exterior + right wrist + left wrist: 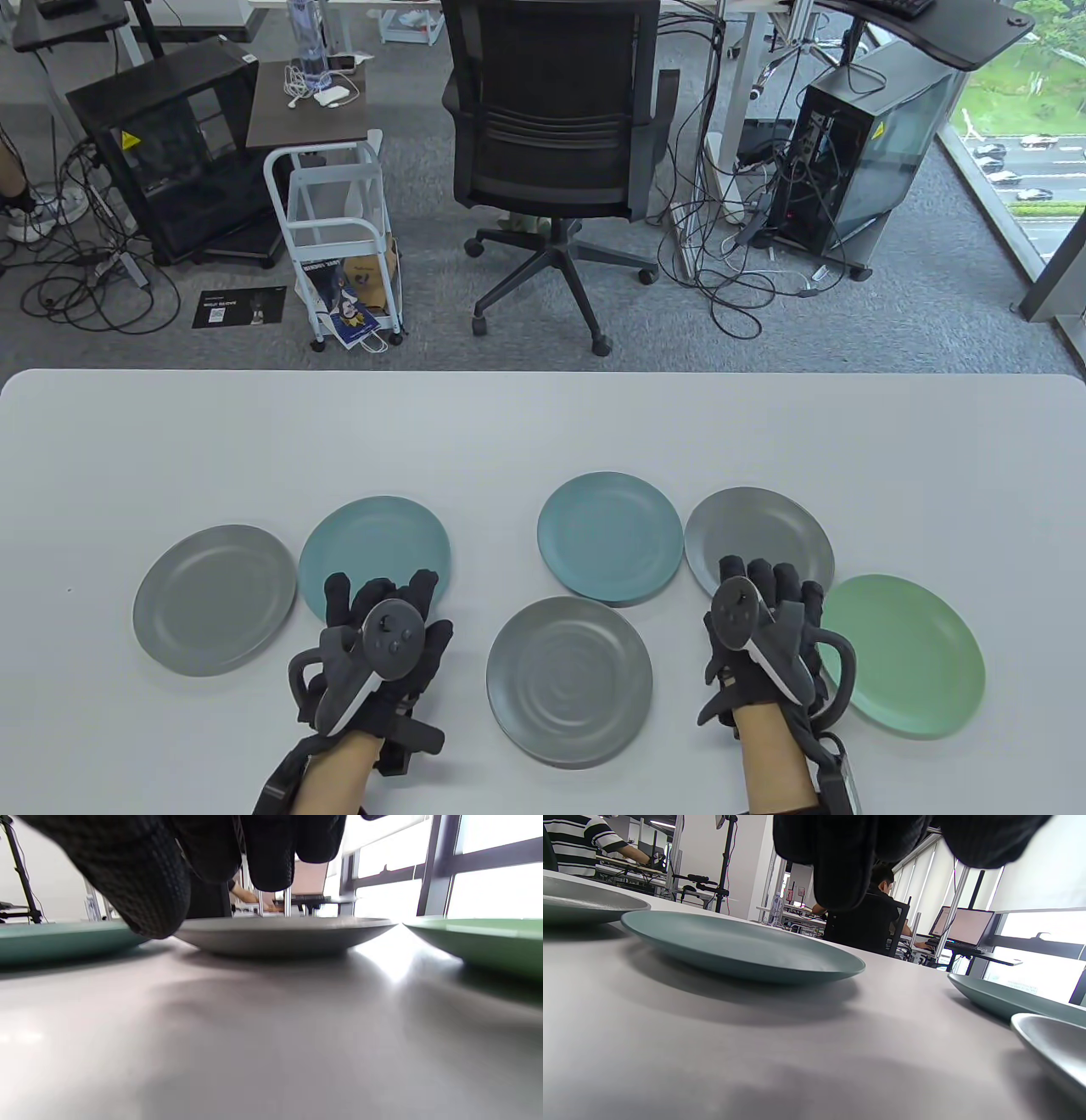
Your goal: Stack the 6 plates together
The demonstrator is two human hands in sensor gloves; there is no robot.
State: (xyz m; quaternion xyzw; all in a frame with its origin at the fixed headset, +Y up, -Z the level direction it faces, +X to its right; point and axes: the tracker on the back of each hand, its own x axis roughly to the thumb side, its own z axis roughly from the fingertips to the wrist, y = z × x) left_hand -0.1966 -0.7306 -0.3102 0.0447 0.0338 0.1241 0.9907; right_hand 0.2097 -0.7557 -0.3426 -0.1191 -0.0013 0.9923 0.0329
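Six plates lie apart on the white table (pixel 543 424). From the left they are a grey plate (pixel 215 598), a teal plate (pixel 377 539), a grey front plate (pixel 568 679), a teal middle plate (pixel 609 537), a grey right plate (pixel 758 535) and a green plate (pixel 912 654). My left hand (pixel 382 594) is empty, its fingers spread over the near edge of the left teal plate (pixel 742 950). My right hand (pixel 768 581) is empty, its fingers over the near edge of the right grey plate (pixel 284 933). In both wrist views the fingers (pixel 840 866) (pixel 140 878) hang above the table.
The green plate (pixel 488 938) lies close to the right of my right hand. The front grey plate (pixel 1052 1043) lies between the two hands. An office chair (pixel 551 127) stands beyond the table's far edge.
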